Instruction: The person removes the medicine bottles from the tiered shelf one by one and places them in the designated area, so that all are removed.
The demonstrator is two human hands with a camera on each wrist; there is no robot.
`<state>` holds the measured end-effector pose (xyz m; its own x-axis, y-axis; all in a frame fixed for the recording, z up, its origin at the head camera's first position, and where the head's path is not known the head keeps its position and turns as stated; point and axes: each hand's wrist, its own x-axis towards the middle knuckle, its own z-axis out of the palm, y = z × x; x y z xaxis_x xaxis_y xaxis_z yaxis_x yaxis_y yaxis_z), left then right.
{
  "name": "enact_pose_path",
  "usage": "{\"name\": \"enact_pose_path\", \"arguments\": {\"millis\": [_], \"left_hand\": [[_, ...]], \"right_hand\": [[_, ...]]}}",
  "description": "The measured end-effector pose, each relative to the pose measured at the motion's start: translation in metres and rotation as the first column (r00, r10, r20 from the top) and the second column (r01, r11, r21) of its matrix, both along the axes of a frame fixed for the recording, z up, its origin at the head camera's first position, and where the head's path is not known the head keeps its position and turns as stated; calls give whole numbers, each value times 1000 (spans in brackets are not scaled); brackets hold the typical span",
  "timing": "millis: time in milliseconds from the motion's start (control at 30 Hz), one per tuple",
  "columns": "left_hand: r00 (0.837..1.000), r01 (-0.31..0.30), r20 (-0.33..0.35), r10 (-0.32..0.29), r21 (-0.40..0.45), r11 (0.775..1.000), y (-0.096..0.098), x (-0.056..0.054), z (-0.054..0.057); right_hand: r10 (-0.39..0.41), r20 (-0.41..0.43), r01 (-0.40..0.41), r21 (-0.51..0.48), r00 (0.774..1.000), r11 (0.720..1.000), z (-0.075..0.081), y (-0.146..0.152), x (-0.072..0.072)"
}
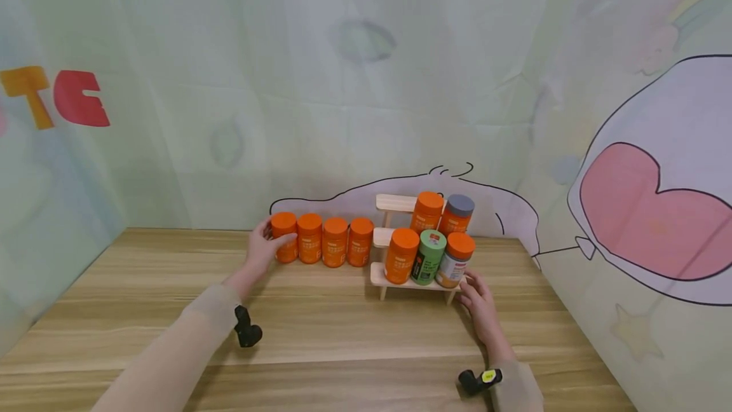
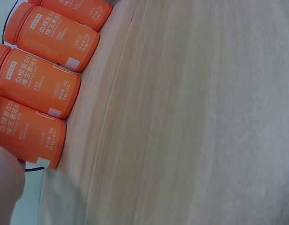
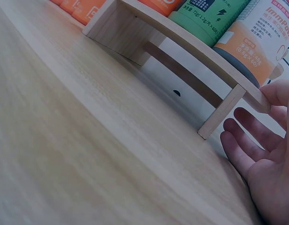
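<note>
At the left end of a row of orange supplement jars, my left hand (image 1: 265, 247) grips the outermost orange jar (image 1: 285, 248), thumb across its front. In the left wrist view that jar (image 2: 29, 133) stands against its neighbour. My right hand (image 1: 479, 304) pinches the right end of the bottom tier of a wooden step shelf (image 1: 382, 274) between thumb and index finger, the other fingers bent below it. On that tier stand an orange jar (image 1: 401, 258), a green jar (image 1: 429, 260) and a white-and-orange jar (image 1: 454, 264), the last one nearest my right hand.
Three more orange jars (image 1: 335, 243) fill the row up to the shelf's left side. On a higher tier sit an orange-lidded jar (image 1: 427, 213) and a grey-lidded jar (image 1: 457, 216). A printed curtain (image 1: 320, 132) hangs behind the wooden table (image 1: 320, 336).
</note>
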<state>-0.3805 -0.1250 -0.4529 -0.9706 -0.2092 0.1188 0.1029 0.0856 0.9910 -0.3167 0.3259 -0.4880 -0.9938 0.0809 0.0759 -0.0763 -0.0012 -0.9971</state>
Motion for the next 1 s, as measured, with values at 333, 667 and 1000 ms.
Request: {"name": "enact_pose_path", "arguments": {"millis": [333, 667, 1000], "left_hand": [[1000, 27, -3, -27, -29, 999, 0, 3, 0], [999, -34, -6, 34, -56, 998, 4, 8, 9], [983, -141, -119, 141, 5, 990, 12, 4, 29]], "right_hand": [[-3, 8, 3, 1, 1000, 1000, 2, -1, 1], [-8, 20, 8, -11, 1000, 1000, 3, -1, 2], [-12, 5, 12, -18, 1000, 1000, 2, -2, 1]]}}
